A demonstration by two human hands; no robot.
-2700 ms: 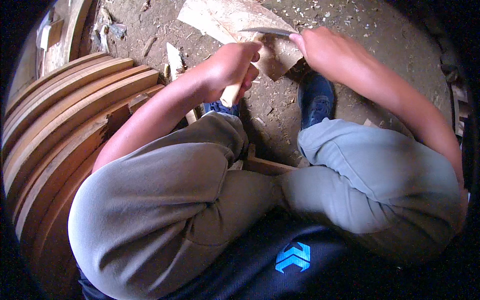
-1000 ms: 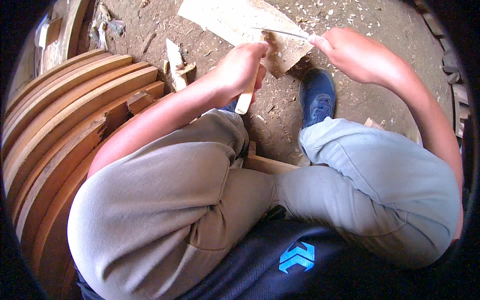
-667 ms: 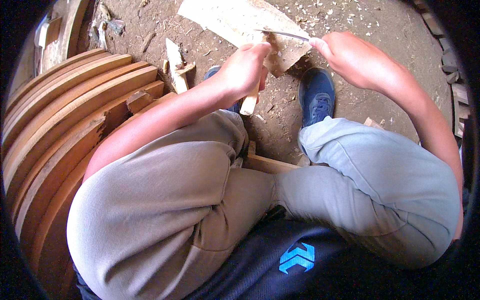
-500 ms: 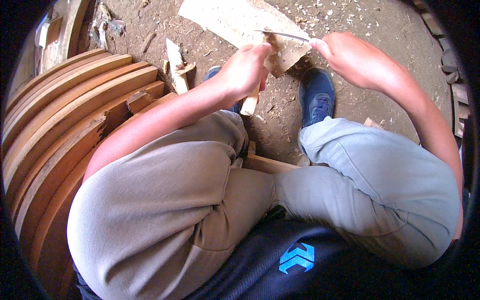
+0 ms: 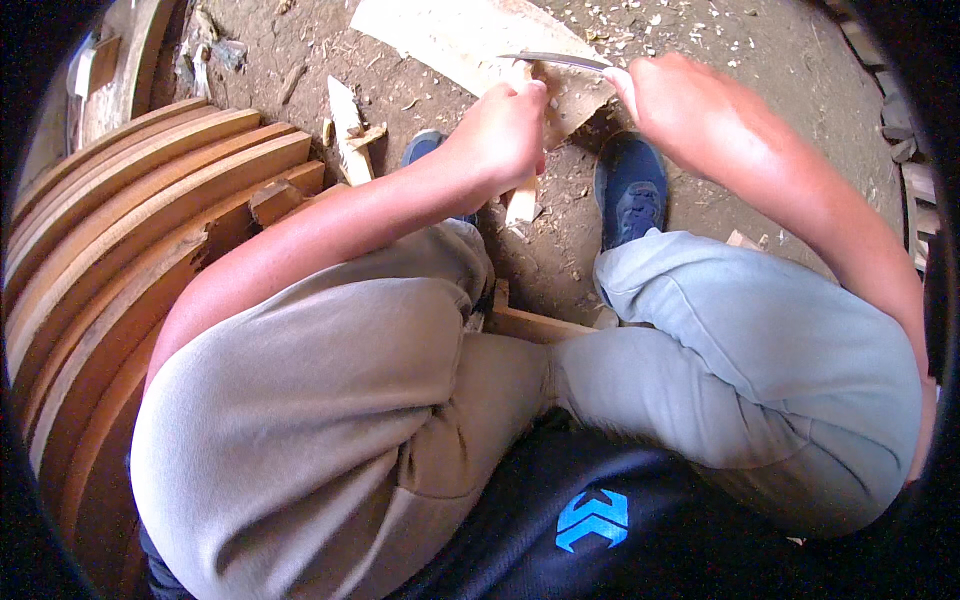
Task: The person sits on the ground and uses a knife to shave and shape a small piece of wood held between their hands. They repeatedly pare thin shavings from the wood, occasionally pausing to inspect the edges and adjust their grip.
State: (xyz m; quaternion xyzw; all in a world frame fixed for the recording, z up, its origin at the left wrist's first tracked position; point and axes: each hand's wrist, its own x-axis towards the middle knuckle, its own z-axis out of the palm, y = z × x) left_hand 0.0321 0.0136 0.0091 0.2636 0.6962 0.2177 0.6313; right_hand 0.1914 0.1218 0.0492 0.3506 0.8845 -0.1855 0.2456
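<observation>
My left hand (image 5: 508, 132) is closed around a narrow stick of pale wood (image 5: 521, 203), whose lower end shows below my fist and whose tip shows above it. In my right hand (image 5: 668, 100) is a knife (image 5: 565, 60) with a slim, slightly curved blade pointing left. The blade lies across the upper tip of the stick; whether its edge bites into the wood is too small to tell. Beneath both hands lies a broad, flat pale board (image 5: 430, 28) on the dirt ground. My right fingers hide the knife's handle.
Curved wooden planks (image 5: 150, 190) are stacked along my left side. Split wood pieces (image 5: 350, 130) and shavings litter the dirt. My blue shoes (image 5: 630, 190) stand either side of the stick's lower end. A wooden bar (image 5: 535, 327) lies between my legs. More wood pieces line the right edge.
The knife and my right hand have shifted slightly left and up, the blade now nearly level over the stick's tip. The stick's lower end has swung a little to the right.
</observation>
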